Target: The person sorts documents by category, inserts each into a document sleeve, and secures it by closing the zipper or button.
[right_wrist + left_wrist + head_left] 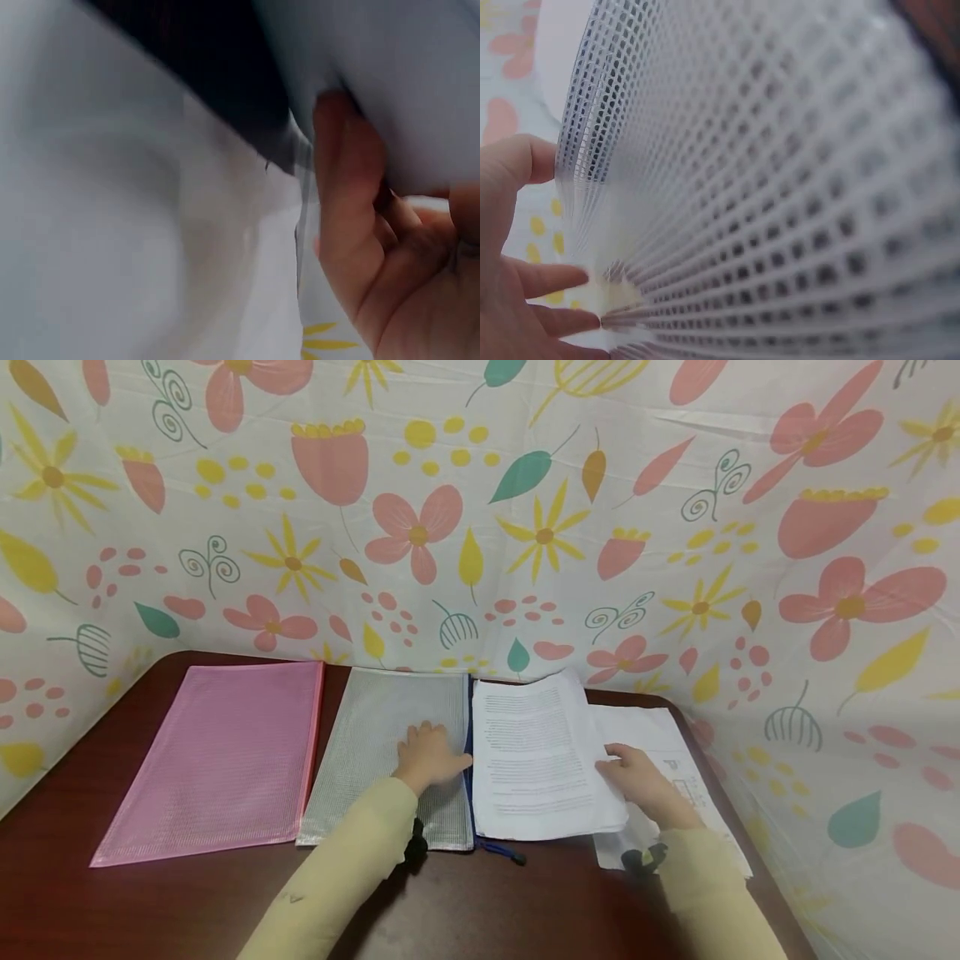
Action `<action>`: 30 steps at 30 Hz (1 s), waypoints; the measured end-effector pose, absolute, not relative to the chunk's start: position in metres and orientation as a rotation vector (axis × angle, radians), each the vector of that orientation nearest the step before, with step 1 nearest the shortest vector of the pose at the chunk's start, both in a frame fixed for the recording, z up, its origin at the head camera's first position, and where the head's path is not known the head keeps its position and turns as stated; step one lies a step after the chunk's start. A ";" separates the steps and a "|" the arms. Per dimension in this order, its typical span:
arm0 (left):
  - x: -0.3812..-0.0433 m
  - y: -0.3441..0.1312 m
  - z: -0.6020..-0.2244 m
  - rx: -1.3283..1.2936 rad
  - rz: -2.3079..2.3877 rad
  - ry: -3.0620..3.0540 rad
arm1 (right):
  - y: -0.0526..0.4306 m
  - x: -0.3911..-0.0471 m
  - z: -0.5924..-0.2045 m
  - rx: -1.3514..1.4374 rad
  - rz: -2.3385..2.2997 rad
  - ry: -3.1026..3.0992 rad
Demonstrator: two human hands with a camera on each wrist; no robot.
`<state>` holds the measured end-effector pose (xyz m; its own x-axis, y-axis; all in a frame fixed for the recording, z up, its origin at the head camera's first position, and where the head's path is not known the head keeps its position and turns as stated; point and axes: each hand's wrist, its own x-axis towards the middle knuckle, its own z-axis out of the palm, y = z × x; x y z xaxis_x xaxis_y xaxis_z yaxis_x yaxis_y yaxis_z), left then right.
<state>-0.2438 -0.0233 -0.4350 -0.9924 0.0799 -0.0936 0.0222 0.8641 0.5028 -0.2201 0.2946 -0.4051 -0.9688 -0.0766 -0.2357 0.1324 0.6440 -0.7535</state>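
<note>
A clear mesh zipper pouch [375, 735] with a dark blue zipper edge lies in the middle of the table. My left hand [431, 756] rests on its upper face, fingers spread and thumb at the zipper side. The left wrist view has the mesh close up, with the thumb and fingertips of the left hand [517, 247] at it. Beside the pouch lies a stack of printed papers [532, 760]. My right hand [645, 781] pinches the stack's right edge, which is a little raised; in the right wrist view the fingers [349, 165] curl at the sheets.
A pink mesh zipper pouch [225, 752] with a red edge lies to the left. More printed sheets [675, 752] lie under my right hand at the table's right side. A blue zipper pull [502, 852] sticks out toward me. A flowered cloth [480, 527] hangs behind the brown table [480, 910].
</note>
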 end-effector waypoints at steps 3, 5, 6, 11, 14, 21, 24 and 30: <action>-0.243 -0.029 -0.436 0.121 0.930 2.932 | 0.291 -0.221 -0.407 0.123 -1.287 2.684; -0.242 -0.033 -0.438 0.173 1.018 2.950 | 0.290 -0.221 -0.410 0.186 -1.309 2.702; -0.242 -0.034 -0.440 0.203 1.058 2.954 | 0.289 -0.221 -0.411 0.210 -1.315 2.708; -0.238 -0.039 -0.446 0.301 1.230 2.958 | 0.290 -0.222 -0.418 0.305 -1.355 2.717; -0.236 -0.040 -0.449 0.305 1.290 2.942 | 0.292 -0.222 -0.420 0.344 -1.366 2.714; -0.232 -0.038 -0.454 0.290 1.369 2.890 | 0.299 -0.220 -0.427 0.429 -1.402 2.667; -0.231 -0.038 -0.453 0.281 1.381 2.885 | 0.301 -0.222 -0.428 0.410 -1.436 2.667; -0.232 -0.038 -0.454 0.284 1.395 2.902 | 0.305 -0.222 -0.426 0.427 -1.417 2.713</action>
<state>-0.2319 -0.0377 -0.4544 -0.9804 0.1182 0.1575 0.1968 0.6128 0.7654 -0.2223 0.3052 -0.4259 -0.9605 0.2186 -0.1720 0.2661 0.5418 -0.7973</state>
